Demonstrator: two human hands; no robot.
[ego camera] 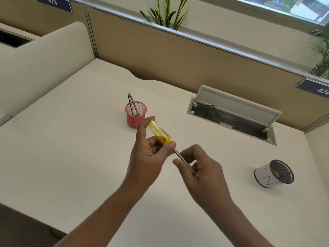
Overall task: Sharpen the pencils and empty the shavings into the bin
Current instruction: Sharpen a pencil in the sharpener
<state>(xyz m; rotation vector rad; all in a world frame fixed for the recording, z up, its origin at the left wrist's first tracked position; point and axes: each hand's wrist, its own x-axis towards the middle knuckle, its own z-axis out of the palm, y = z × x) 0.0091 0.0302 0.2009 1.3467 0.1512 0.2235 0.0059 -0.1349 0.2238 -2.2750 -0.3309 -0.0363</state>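
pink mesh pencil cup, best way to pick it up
Grip the pink mesh pencil cup around its lower side wall, coming from the near right. Two pencils lean out over its far-left rim, so a grasp from above would hit them.

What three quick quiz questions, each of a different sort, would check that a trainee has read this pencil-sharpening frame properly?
1. True or false: the left hand holds the yellow sharpener.
2. Multiple choice: how many pencils stand in the pink mesh cup? A) none B) two C) five
3. Short answer: where is the paper-wrapped mesh bin relative to the hands?

Key
1. True; the right hand holds the pencil that enters the sharpener.
2. B
3. On the desk, to the person's right, standing apart from both hands.
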